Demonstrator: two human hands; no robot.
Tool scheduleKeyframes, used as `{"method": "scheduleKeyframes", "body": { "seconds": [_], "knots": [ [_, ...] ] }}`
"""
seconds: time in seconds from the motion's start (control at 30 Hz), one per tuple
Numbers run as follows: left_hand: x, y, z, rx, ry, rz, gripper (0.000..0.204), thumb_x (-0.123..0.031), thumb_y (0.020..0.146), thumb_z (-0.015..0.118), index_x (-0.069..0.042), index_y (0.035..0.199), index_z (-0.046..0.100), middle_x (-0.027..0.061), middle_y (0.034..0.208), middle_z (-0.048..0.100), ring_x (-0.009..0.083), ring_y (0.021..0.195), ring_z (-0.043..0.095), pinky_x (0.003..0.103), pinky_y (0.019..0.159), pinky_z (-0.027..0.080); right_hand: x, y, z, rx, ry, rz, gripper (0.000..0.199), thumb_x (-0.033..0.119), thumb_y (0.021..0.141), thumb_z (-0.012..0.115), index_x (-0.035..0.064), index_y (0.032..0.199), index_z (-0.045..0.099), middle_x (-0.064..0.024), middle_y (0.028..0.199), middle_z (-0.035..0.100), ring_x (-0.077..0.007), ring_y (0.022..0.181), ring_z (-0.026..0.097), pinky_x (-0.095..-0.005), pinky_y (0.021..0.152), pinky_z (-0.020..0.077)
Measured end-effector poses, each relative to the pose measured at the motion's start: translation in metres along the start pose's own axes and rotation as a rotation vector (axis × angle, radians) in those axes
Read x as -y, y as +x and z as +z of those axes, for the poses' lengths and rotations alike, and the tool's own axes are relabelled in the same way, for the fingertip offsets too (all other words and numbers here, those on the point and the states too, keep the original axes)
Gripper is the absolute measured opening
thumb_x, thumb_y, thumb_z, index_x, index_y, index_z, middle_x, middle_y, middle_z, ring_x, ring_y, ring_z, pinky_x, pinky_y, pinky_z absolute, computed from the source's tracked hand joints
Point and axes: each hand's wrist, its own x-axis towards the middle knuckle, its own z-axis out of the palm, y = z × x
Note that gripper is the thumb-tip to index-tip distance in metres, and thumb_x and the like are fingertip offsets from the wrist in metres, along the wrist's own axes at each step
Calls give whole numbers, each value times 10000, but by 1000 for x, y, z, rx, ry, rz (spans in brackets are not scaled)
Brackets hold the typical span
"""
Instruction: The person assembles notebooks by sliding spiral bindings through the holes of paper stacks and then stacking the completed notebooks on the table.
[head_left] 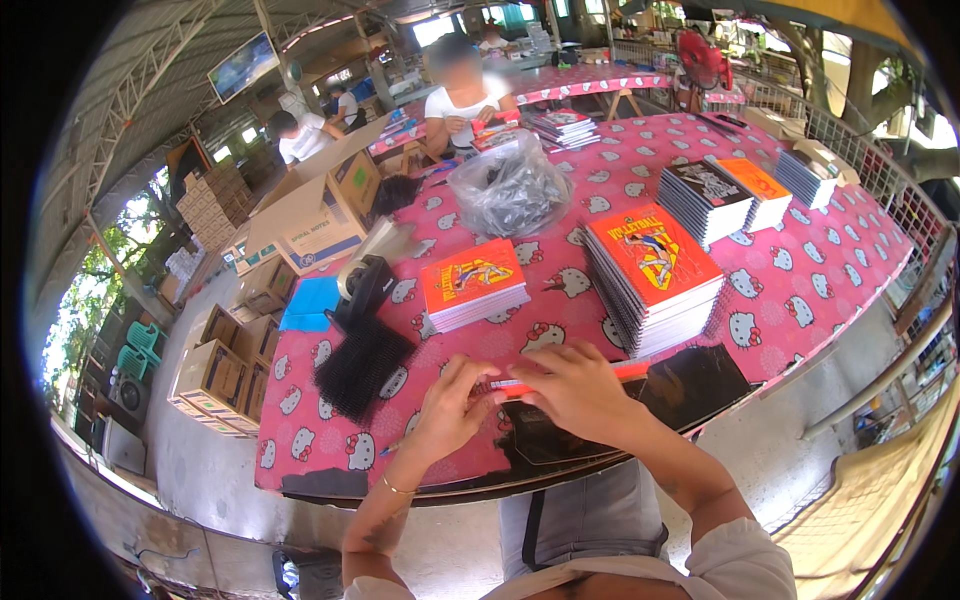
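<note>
**Both hands on a thin red-edged notebook at the near table edge**

At the far left, cardboard boxes point(222, 372) are stacked on the floor beside the table point(800, 300), which wears a pink cartoon-cat cloth. On the cloth's left part lies a pile of black binding combs point(362, 365), with a black tape dispenser point(362, 285) just behind it.

The left hand point(447, 405) is pinched shut, fingertips on the left end of a thin notebook point(520, 385) with a red edge. The right hand point(578, 385) lies flat over the same piece, fingers curled onto it and covering most of it, so its cover cannot be made out. It sits at the near edge, above a dark sheet point(690, 385).

Farther in, an orange-covered notebook stack point(472, 283) stands left of a taller stack point(655, 280), and a clear bag of dark parts point(508, 188) lies beyond.

By the look of it, the step in hand is squaring or fitting the notebook's edge. The next move likely calls for steady pressure from the right hand while the left fingertips work along the edge.
</note>
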Motion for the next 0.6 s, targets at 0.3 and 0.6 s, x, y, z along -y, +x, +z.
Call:
{"method": "scheduleKeyframes", "body": {
  "seconds": [0.3,0.6],
  "knots": [
    [1,3,17,-68,540,101,571,-445,988,620,-17,1363,564,209,1236,566,377,1067,580,494,894,495,-14,-12,0,331,52,192,139,184,886,667,132,1012,698,-52,870,697,-300,734,714,-440,613,550],
    [-3,-5,59,-112,797,-102,920,-577,963,539,121,1521,321,338,1618,265,500,1520,235,708,1184,125,-12,-9,-3,387,31,189,297,201,820,727,149,1111,704,-44,884,700,-285,719,716,-435,616,550]
  ]
}}
